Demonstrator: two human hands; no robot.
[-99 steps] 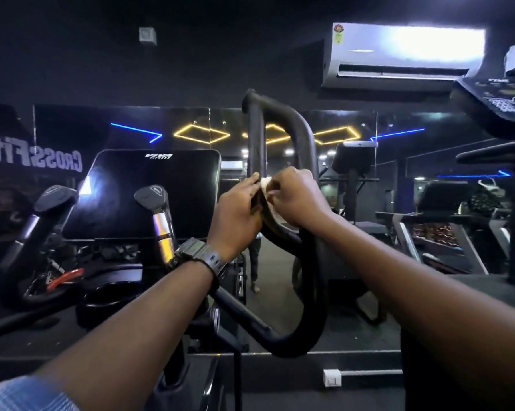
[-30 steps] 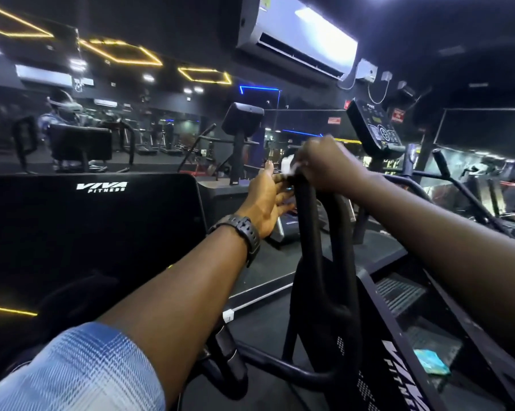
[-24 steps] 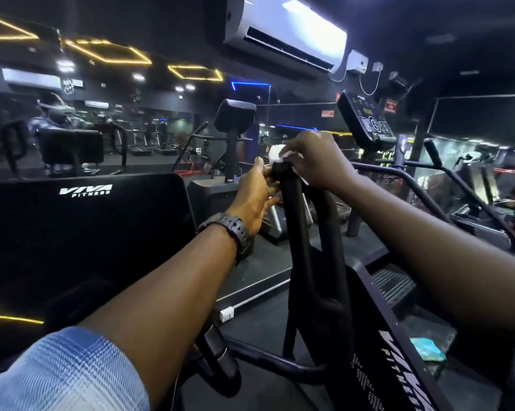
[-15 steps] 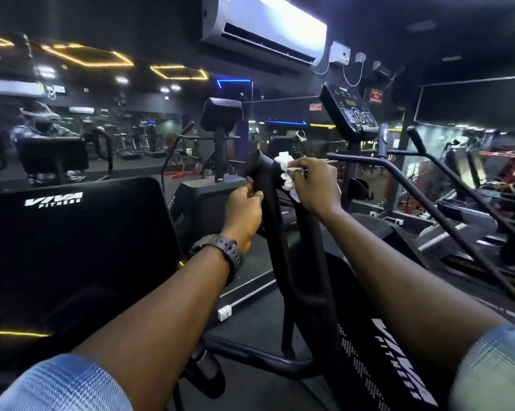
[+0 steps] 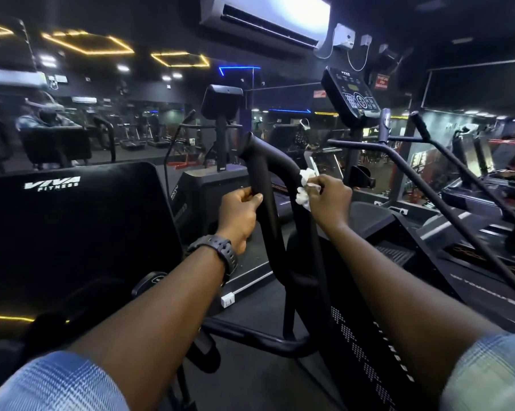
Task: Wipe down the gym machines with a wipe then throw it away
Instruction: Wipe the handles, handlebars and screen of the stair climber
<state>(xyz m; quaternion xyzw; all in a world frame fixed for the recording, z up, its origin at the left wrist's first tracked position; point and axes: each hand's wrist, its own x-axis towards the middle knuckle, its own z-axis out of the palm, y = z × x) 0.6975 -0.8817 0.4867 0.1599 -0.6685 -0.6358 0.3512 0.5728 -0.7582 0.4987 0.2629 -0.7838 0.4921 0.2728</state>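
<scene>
A black looped handlebar (image 5: pixel 262 173) of a gym machine rises in the middle of the head view. My left hand (image 5: pixel 240 216), with a dark watch on its wrist, grips the near left bar of the loop. My right hand (image 5: pixel 329 200) holds a crumpled white wipe (image 5: pixel 305 188) and presses it against the right bar of the loop, a little below the top bend. Part of the wipe is hidden inside my fingers.
A black padded panel marked VIVA FITNESS (image 5: pixel 72 229) stands at the left. Another machine with a control console (image 5: pixel 352 96) and slanted rails (image 5: pixel 458 185) is at the right. An air conditioner (image 5: pixel 265 19) hangs overhead. A mirror wall (image 5: pixel 87 120) reflects the gym behind.
My right hand has slid the wipe from the top of the handlebar down its right bar. My left hand has dropped lower on the left bar. The view has turned slightly left.
</scene>
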